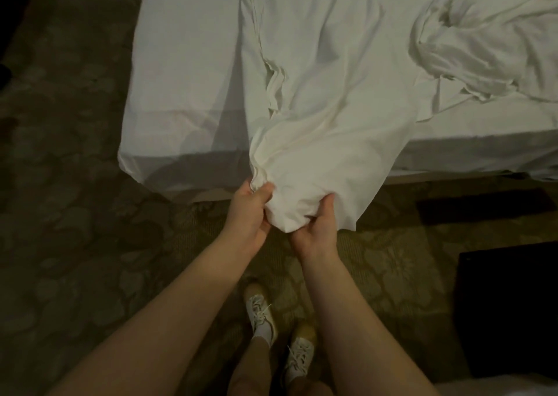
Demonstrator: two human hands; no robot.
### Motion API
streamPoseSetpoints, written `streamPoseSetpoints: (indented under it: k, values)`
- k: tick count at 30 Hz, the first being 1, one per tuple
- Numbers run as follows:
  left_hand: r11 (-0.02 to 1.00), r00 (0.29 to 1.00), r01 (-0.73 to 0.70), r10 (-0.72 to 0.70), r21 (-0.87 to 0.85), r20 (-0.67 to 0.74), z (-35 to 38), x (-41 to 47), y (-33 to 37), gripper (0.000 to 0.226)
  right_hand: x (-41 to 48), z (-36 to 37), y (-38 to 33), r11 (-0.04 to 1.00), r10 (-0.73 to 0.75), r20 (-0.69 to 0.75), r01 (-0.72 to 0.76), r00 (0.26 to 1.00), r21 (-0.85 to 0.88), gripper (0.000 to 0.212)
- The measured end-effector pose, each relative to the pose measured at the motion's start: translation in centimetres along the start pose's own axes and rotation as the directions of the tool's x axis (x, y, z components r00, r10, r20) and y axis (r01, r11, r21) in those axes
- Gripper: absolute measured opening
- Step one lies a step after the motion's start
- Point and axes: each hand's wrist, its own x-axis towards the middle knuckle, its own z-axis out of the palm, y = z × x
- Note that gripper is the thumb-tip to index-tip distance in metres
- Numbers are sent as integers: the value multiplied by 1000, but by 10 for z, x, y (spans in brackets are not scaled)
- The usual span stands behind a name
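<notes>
gripping the gathered end of a white bed sheet [326, 117] with both hands. clenching the left hand [250, 214] round the twisted folds on that side, thumb pressed on top; cupping the right hand [317, 234] under the rounded bulge just beside it, fingers curled into the cloth. holding the bunch out past the near edge of the mattress [187, 63], over the patterned carpet [75, 214], wrists close together. trailing from there up across the mattress in long creases, partly hanging off its edge. standing in white laced shoes [261, 320] on the carpet, below the forearms. further off, lying on the far right of the mattress and well apart from the hands, a crumpled heap of white linen [471, 42]; on the floor at right, a dark block [507, 311], too dim to identify.
</notes>
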Motion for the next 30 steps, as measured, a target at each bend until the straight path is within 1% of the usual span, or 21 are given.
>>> streamPoseSetpoints:
  k: [2,3,6,9,11,13,15,16,18,22,24,26,28,29,30]
  values:
    - [999,1000,-7,7,38,-17,-2,1,3,32,6,0,-6,997,-71,-50,70,996,-29,42]
    - [998,999,-14,16,63,-29,-2,1,4,33,7,2,-8,993,-110,-86,106,990,-52,40]
    - [993,997,-55,61,100,-50,1,1,10,39,5,9,-18,972,-233,-124,227,965,-57,45]
    - [992,997,-81,81,97,-1,1,-1,20,47,-1,20,-45,957,-290,-191,279,938,-81,34]
    - [985,993,-110,104,135,55,-1,-4,24,53,0,26,-59,932,-351,-210,318,913,-176,39]
    - [979,988,-140,127,150,92,-3,-6,25,59,3,32,-63,873,-452,-198,386,870,-299,51]
    - [977,986,-156,147,142,76,-5,-6,23,61,2,36,-64,791,-551,-178,442,815,-422,55]
    - [976,986,-162,155,146,57,-6,-7,22,61,1,37,-65,755,-581,-141,467,801,-460,57]
    - [972,986,-164,163,169,23,-5,-9,21,62,-2,38,-67,697,-615,-73,499,785,-515,62]
    - [963,982,-186,187,194,10,1,-14,21,62,-5,36,-67,621,-659,-24,526,752,-581,65]
    - [971,981,-193,190,145,35,8,-15,18,62,-5,36,-65,609,-671,-25,532,741,-588,67]
    - [987,987,-161,161,-12,-1,10,-17,13,63,-5,38,-61,629,-670,-47,534,741,-564,66]
    - [968,998,-46,36,-248,-46,11,-26,8,49,-4,41,-56,664,-659,-77,530,748,-527,63]
    - [947,998,43,-58,-320,-40,10,-33,0,44,-4,42,-53,679,-652,-91,526,752,-512,63]
    - [953,991,104,-124,-285,-52,10,-41,-10,49,-3,43,-50,689,-647,-101,523,756,-502,62]
